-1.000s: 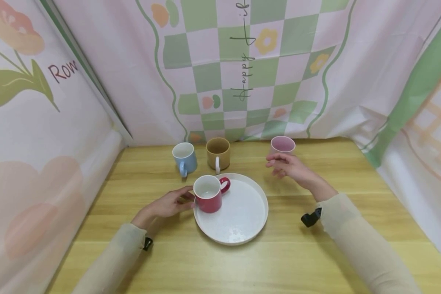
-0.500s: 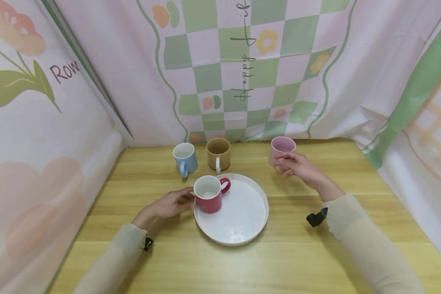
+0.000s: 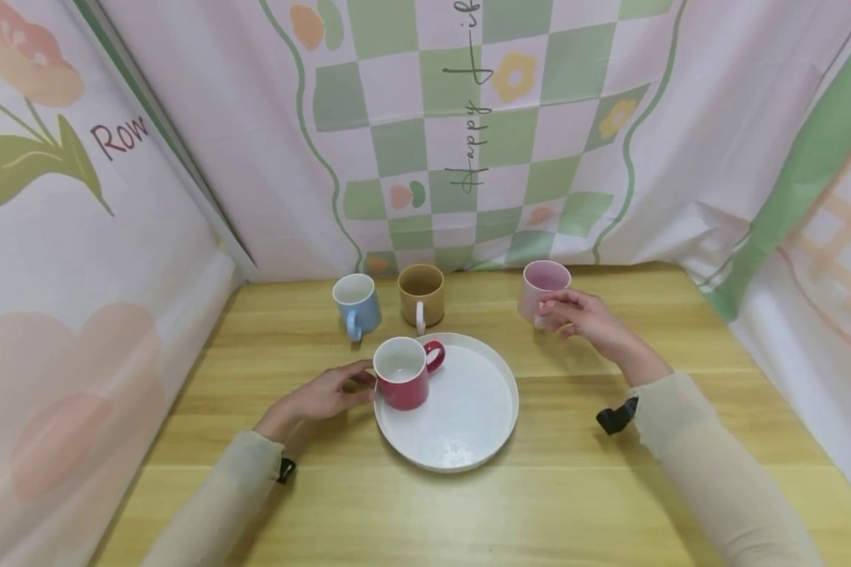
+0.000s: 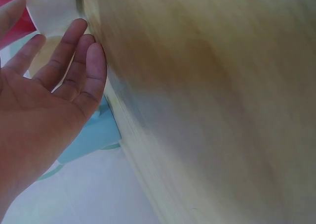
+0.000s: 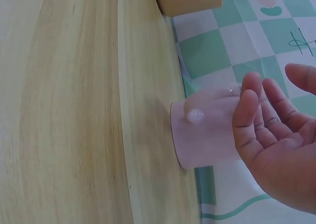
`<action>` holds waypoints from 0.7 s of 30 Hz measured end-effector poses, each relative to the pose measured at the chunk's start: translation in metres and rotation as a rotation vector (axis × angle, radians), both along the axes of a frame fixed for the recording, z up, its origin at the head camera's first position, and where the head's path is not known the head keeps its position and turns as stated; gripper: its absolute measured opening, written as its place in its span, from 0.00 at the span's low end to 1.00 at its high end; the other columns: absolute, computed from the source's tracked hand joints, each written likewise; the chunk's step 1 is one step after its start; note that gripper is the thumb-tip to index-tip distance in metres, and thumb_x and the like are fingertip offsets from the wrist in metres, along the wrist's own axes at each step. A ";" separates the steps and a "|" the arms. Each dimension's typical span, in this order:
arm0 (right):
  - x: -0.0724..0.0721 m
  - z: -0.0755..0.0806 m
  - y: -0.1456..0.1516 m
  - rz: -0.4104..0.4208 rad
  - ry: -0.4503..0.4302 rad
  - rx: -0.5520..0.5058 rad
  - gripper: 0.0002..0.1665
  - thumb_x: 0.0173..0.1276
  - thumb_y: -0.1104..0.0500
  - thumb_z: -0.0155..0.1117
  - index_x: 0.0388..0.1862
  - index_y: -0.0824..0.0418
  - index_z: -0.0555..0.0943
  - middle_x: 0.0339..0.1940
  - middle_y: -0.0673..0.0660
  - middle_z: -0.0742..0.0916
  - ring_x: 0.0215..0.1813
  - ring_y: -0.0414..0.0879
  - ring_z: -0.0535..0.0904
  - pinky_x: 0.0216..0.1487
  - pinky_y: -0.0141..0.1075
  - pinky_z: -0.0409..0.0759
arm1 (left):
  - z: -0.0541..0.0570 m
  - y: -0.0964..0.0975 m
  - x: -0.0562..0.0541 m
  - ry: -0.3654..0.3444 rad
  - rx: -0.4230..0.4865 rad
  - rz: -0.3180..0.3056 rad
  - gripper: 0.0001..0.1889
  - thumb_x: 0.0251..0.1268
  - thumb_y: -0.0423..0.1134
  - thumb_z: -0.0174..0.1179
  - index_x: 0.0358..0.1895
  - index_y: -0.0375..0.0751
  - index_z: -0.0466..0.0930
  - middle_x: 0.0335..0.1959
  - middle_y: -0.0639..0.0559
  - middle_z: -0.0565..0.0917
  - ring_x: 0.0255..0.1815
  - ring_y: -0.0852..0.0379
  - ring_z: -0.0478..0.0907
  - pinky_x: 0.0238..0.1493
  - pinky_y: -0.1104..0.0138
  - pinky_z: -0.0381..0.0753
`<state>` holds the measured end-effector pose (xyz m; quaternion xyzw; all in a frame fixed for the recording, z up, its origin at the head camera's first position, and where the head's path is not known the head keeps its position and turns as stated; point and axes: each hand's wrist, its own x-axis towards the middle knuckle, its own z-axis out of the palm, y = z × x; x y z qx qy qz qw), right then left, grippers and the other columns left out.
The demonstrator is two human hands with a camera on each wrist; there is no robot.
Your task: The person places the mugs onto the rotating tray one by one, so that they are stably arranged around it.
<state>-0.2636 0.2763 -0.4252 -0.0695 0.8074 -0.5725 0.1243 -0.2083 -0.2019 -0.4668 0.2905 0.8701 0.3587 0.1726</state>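
Observation:
A red mug with a white inside stands on the left part of a round white tray, its handle pointing right. My left hand is at the mug's left side, fingertips right by its wall; the fingers are loosely bent in the left wrist view. At the back right stands a pink mug, its handle facing the front. My right hand is in front of it, relaxed fingers close to the handle, which they overlap in the head view.
Behind the tray stand a light blue mug and a brown mug with a white handle. All rest on a wooden table. Printed cloth hangs along the table's back and sides.
My right hand has moved right and slightly toward me, from over the pink mug's front to beside its handle, uncovering more of the mug. My left hand stays by the red mug.

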 end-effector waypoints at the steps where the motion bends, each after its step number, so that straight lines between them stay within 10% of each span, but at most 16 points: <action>1: 0.000 0.000 0.001 -0.006 -0.002 0.006 0.32 0.78 0.45 0.54 0.68 0.68 0.69 0.46 0.45 0.85 0.46 0.45 0.82 0.47 0.38 0.85 | 0.000 0.000 0.000 0.002 -0.003 0.000 0.30 0.73 0.47 0.59 0.74 0.49 0.64 0.60 0.42 0.82 0.62 0.45 0.78 0.61 0.54 0.81; 21: -0.001 -0.009 0.004 -0.084 -0.035 0.045 0.29 0.80 0.48 0.50 0.68 0.69 0.67 0.53 0.56 0.82 0.45 0.42 0.83 0.48 0.37 0.84 | 0.001 0.000 0.002 -0.011 -0.017 0.025 0.29 0.73 0.48 0.59 0.74 0.50 0.64 0.59 0.43 0.82 0.62 0.46 0.78 0.62 0.53 0.80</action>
